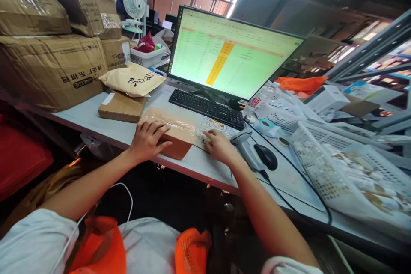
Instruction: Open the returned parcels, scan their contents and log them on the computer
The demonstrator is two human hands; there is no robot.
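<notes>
A small brown cardboard box (180,139) with clear tape across its top sits at the near edge of the desk. My left hand (149,138) lies on its left part, fingers spread over the top. Just right of the box, my right hand (218,145) is over the desk with its index finger stretched out. A grey handheld barcode scanner (248,150) lies beside my right wrist, next to a black mouse (266,156). Behind the box is a black keyboard (205,109), in front of a monitor (231,55) showing a spreadsheet.
Large taped cartons (54,72) are stacked at the left. A padded mailer (132,79) rests on a flat brown box (122,106). White perforated baskets (324,171) line the right side. The scanner's black cable (282,199) trails over the desk edge. A fan (133,0) stands behind.
</notes>
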